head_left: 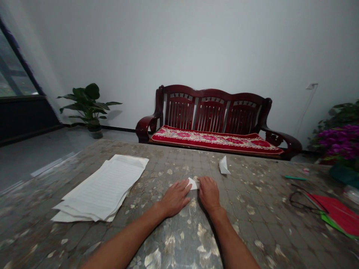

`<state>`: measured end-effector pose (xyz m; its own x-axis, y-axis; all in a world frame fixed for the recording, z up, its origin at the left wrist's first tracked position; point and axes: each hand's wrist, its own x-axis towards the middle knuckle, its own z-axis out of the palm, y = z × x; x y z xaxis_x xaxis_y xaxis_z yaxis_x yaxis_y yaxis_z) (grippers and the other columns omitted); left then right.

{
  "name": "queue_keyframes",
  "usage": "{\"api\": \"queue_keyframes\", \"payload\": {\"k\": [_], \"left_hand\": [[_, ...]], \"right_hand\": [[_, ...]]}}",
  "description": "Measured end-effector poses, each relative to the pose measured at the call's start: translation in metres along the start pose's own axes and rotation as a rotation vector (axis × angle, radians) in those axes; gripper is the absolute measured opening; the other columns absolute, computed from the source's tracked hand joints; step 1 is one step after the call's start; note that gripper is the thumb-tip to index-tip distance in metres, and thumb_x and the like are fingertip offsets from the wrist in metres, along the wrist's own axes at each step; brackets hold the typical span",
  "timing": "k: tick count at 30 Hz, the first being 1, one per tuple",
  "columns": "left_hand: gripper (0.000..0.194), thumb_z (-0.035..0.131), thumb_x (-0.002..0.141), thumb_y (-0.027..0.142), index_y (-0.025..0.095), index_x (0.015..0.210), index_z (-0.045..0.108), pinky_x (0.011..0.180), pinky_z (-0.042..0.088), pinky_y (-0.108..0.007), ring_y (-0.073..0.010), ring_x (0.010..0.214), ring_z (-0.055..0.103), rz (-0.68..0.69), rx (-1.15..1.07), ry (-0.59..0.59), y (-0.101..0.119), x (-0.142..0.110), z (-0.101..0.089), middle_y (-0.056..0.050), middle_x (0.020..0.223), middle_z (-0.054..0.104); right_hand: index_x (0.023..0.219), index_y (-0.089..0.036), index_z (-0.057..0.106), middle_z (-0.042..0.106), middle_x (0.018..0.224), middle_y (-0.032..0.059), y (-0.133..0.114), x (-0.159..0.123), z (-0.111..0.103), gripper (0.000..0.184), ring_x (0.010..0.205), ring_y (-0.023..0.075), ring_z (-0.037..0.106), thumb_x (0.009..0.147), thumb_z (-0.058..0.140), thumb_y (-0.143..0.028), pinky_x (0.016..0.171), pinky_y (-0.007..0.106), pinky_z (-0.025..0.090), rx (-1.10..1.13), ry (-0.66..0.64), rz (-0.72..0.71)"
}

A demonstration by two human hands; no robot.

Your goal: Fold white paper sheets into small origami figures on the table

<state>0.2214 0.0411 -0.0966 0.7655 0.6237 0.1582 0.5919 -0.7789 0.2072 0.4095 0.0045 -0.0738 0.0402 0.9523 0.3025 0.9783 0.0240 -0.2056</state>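
A small white folded piece of paper (192, 184) lies on the patterned tabletop between my two hands. My left hand (174, 198) rests flat beside it, thumb apart, its fingertips pressing on the paper's left side. At the paper's right edge is my right hand (209, 192), with its fingers curled in and closed on that edge; the fingertips are partly hidden. Farther off to the right stands another folded white paper piece (223, 166), with a pointed top, touched by neither hand.
A stack of printed sheets (105, 188) lies on the left of the table (157, 243). On the right are a green pen (295, 178), glasses (301, 204) and red paper (335, 211) over green. Behind stand a wooden bench (211, 112) and a potted plant (89, 104).
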Motion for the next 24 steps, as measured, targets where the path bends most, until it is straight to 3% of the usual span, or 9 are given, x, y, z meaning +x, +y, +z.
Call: {"api": "queue_keyframes", "payload": {"k": [4,10,15,24], "left_hand": [[0.055,0.045,0.096,0.038,0.021,0.147,0.035,0.118,0.022,-0.047,-0.0238,0.145,0.029,-0.047,0.009,0.018,0.003,0.005,0.006,-0.012,0.155,0.035],[0.063,0.043,0.096,0.041,0.021,0.152,0.024,0.119,0.019,-0.047,-0.0242,0.145,0.027,-0.049,-0.013,-0.013,0.004,0.003,0.003,-0.010,0.157,0.032],[0.063,0.045,0.094,0.046,0.019,0.150,0.031,0.118,0.019,-0.047,-0.0259,0.145,0.028,-0.067,0.015,0.005,0.005,-0.010,0.003,-0.011,0.155,0.035],[0.059,0.042,0.095,0.050,0.020,0.146,0.038,0.118,0.019,-0.050,-0.0253,0.143,0.032,-0.133,0.050,0.068,0.010,-0.027,0.005,-0.010,0.152,0.041]], "right_hand": [[0.139,-0.018,0.048,0.053,0.141,0.0092,-0.013,-0.008,0.011,0.046,0.131,0.0188,0.045,0.101,0.025,-0.030,0.112,0.036,0.029,0.194,-0.077,-0.201],[0.151,-0.012,0.029,0.027,0.157,0.0095,-0.017,-0.010,0.011,0.059,0.146,0.0205,0.022,0.102,0.020,-0.043,0.120,0.041,0.015,0.190,-0.293,-0.185],[0.151,-0.016,0.030,0.026,0.158,0.0053,-0.013,-0.004,0.007,0.059,0.147,0.0214,0.018,0.102,0.017,-0.045,0.120,0.043,0.014,0.117,-0.338,-0.180],[0.151,-0.017,0.030,0.026,0.157,0.0077,-0.014,0.005,0.015,0.060,0.147,0.0230,0.019,0.101,0.022,-0.048,0.119,0.048,0.013,0.024,-0.297,-0.150]]}}
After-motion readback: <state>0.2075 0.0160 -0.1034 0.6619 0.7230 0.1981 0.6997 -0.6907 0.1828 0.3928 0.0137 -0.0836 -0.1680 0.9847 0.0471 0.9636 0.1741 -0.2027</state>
